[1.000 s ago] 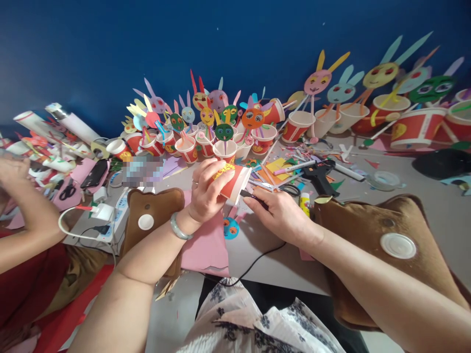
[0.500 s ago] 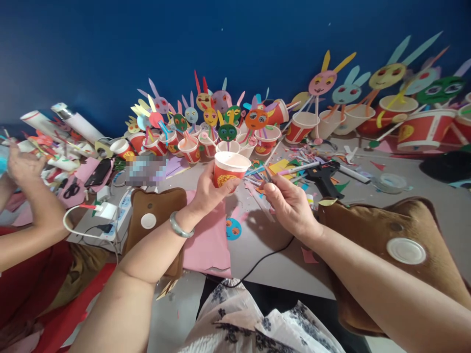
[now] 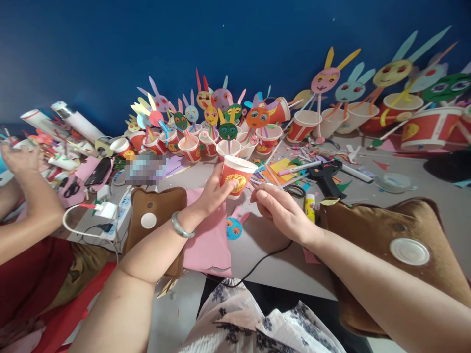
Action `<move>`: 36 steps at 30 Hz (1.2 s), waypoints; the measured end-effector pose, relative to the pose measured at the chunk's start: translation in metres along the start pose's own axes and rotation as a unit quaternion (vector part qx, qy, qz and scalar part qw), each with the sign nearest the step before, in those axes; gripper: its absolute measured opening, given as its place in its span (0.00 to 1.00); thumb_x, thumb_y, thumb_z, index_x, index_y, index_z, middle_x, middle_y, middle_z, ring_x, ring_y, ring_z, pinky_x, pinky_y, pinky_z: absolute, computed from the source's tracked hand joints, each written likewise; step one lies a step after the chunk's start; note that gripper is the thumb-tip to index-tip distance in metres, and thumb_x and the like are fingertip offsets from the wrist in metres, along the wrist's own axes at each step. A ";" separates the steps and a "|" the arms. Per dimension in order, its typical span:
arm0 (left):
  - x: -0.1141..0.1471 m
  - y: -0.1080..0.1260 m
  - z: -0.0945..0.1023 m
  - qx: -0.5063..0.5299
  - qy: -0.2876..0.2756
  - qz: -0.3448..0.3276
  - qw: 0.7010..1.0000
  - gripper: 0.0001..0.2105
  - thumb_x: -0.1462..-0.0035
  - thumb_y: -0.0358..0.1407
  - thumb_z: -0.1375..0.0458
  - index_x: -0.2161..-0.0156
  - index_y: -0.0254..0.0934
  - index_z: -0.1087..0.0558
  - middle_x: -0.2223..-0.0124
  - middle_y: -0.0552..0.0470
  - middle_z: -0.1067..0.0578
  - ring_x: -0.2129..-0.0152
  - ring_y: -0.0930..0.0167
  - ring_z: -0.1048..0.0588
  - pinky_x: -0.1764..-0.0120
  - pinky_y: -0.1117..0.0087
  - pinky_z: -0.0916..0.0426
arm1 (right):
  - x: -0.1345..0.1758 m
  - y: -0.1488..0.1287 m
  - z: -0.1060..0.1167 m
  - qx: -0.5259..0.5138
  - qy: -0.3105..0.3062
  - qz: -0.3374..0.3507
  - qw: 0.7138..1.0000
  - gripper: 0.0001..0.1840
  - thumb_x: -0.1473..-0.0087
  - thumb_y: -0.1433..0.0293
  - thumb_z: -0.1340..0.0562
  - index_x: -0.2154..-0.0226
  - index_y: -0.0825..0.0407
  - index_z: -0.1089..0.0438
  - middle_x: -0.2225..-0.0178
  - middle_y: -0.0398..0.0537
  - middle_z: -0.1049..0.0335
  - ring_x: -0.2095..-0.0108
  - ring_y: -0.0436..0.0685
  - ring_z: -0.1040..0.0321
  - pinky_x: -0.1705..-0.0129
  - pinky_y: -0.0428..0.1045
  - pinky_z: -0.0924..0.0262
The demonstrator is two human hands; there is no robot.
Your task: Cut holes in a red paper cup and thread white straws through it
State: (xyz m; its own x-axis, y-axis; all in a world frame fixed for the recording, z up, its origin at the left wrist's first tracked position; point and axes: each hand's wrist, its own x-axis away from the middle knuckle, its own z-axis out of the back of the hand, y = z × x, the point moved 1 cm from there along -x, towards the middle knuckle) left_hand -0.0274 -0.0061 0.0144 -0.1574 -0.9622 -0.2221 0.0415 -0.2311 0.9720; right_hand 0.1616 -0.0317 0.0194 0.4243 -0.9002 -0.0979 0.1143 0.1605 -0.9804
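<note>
My left hand (image 3: 212, 195) is wrapped round a red and white paper cup (image 3: 228, 172) with a yellow print, held above the table and tilted, its mouth upward. Close to the cup's right side, my right hand (image 3: 285, 212) has its fingers pinched together. A thin sliver shows by its fingertips, too small to name. Beneath the hands lies a blue paper rabbit face (image 3: 234, 228) with pink ears, beside a pink paper sheet (image 3: 206, 245). Black-handled scissors (image 3: 295, 190) and a yellow glue stick (image 3: 309, 208) are just beyond my right hand.
Paper cups with rabbit faces, such as a green one (image 3: 228, 131), line the blue wall. A black glue gun (image 3: 327, 176) lies among paper scraps. Brown cushions (image 3: 371, 230) flank my arms. Left, a power strip (image 3: 121, 215) and another person's hand (image 3: 22, 156) show.
The cup has shifted slightly right and down and tilted more. My right hand has lowered and turned, its fingers now closer to the cup; the scissors and glue stick show more fully.
</note>
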 end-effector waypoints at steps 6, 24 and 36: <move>0.000 -0.015 -0.002 0.023 0.003 0.035 0.999 0.22 0.48 0.41 0.34 0.51 0.37 0.35 0.51 0.46 0.26 0.54 0.64 0.25 0.51 0.62 0.30 | 0.000 0.004 -0.008 -0.221 -0.067 -0.110 0.967 0.26 0.35 0.47 0.48 0.71 0.51 0.35 0.86 0.35 0.49 0.85 0.46 0.58 0.85 0.44 0.63; 0.002 -0.018 -0.005 0.130 -0.020 0.048 0.990 0.27 0.52 0.43 0.28 0.49 0.39 0.31 0.50 0.48 0.24 0.55 0.67 0.25 0.51 0.65 0.30 | 0.002 -0.006 -0.013 -0.351 -0.076 -0.176 0.916 0.23 0.41 0.47 0.41 0.70 0.50 0.37 0.88 0.31 0.50 0.88 0.44 0.64 0.86 0.42 0.67; 0.001 -0.014 -0.005 0.111 -0.008 0.041 0.993 0.30 0.53 0.45 0.27 0.49 0.38 0.34 0.50 0.46 0.25 0.53 0.65 0.25 0.50 0.63 0.29 | 0.001 -0.004 -0.012 -0.360 -0.077 -0.175 0.913 0.22 0.40 0.47 0.42 0.69 0.49 0.38 0.88 0.31 0.50 0.88 0.45 0.65 0.86 0.42 0.66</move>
State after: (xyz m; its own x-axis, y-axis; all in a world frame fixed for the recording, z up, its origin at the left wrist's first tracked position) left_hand -0.0236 -0.0045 0.0003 -0.1785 -0.9736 -0.1420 -0.1632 -0.1130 0.9801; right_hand 0.1511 -0.0384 0.0212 0.6022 -0.7691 0.2142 -0.3297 -0.4839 -0.8107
